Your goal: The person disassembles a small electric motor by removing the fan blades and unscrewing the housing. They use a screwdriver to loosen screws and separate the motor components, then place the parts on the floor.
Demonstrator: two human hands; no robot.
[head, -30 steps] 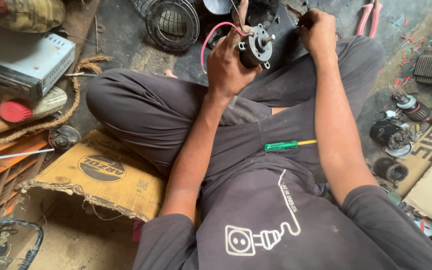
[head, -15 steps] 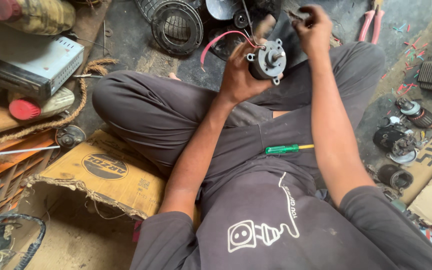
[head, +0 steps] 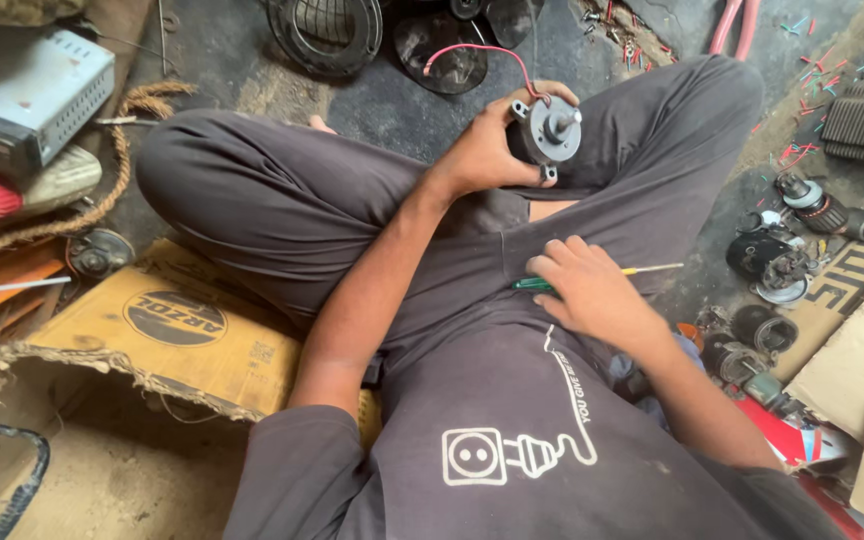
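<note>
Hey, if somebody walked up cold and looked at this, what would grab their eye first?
Probably the small grey motor with a red wire, held up in the left hand over the crossed legs. Next, the right hand resting on a green-handled screwdriver in the lap. More motor parts lie scattered on the floor at the right.

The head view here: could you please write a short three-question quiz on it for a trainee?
1. True or false: the left hand holds the small motor.
2. What does the right hand rest on? A) pliers B) screwdriver C) fan guard
3. What colour is the wire coming off the motor?

Key: 1 true; 2 B; 3 red.
</note>
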